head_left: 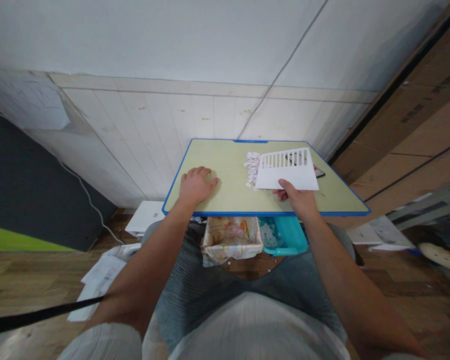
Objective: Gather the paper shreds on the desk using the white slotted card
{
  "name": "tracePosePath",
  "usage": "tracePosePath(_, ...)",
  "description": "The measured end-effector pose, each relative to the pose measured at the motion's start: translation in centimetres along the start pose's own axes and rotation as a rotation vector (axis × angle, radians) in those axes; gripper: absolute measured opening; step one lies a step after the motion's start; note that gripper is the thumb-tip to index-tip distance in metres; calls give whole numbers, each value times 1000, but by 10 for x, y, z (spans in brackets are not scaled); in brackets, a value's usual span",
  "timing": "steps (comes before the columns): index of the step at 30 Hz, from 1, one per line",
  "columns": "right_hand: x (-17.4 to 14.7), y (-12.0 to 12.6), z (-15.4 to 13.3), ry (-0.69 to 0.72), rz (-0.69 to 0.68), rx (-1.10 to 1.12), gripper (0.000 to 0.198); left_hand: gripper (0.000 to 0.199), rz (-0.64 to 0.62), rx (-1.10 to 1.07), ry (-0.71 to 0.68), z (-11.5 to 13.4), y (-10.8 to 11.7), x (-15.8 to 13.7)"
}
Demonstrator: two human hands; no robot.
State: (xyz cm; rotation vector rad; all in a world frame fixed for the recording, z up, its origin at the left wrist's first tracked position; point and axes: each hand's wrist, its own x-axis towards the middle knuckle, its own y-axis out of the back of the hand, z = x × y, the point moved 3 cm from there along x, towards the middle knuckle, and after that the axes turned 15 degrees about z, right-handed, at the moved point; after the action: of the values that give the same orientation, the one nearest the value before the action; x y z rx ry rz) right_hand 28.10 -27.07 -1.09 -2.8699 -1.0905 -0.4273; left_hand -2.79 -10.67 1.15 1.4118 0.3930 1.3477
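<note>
My right hand (294,196) pinches the near edge of a white sheet (285,177) with a row of slots cut along its far side. The sheet is raised a little over the right half of a small blue-edged table (228,195). Against its left edge lies a pile of small white paper bits (252,167). Part of a dark-edged flat object (318,172) sticks out from behind the sheet; its kind I cannot tell. On the table's left side my left hand (198,185) rests palm down with its fingers spread, holding nothing.
Below the table's front edge, a lined basket (232,250) and a teal plastic bin (294,235) with white scraps stand between my legs. A white box (144,217) is at the left. The wall (161,115) rises behind the table; large cardboard boxes (408,130) stand at the right.
</note>
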Motion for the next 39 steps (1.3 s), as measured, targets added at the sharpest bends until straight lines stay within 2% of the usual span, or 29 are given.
tracePosePath(4,-3,-2,-2,13,-63,-6,56,49,2,-5,-2,0,0,0)
tracePosePath(11,2,1,-2,-12,-16,17,52,48,4,-11,-7,0,0,0)
tracePosePath(26,-5,-2,-9,-5,-93,12,50,48,-3,-2,1,2,2,-1)
tracePosePath(30,-7,-1,-11,-28,-60,24,43,48,1,-4,-3,1,2,0)
tracePosePath(35,-4,3,-9,-72,50,53,29,49,-3,-8,-4,1,2,0)
tracePosePath(39,1,6,-3,-100,154,116,33,47,5,-12,2,1,2,0)
